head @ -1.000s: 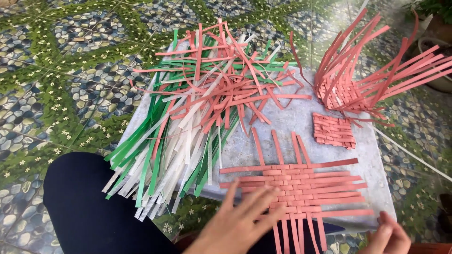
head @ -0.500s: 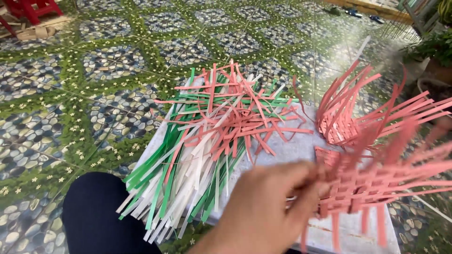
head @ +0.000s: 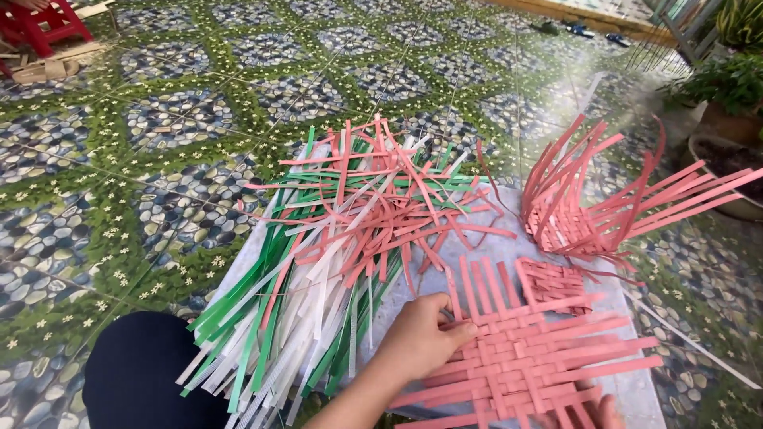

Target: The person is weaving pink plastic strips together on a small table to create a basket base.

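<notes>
My left hand [head: 417, 342] presses flat, fingers open, on the pink woven mat [head: 520, 353] lying on the table [head: 636, 389]. My right hand [head: 604, 413] barely shows; I can't tell its grip. A careless shove could loosen the weave.

Left hand [head: 421, 342] presses the pink woven mat [head: 532, 357] beside loose strips [head: 318, 278].

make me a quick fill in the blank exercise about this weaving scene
1. The left hand rests on the flat woven mat of ____ plastic strips.
2. The pile of loose green, white and pink strips lies to the ____ of that mat.
3. The half-made pink strip basket stands on the grey table, ____ the mat.
4. The small pink woven square lies between the mat and the ____.

Missing words: pink; left; beyond; basket
</notes>
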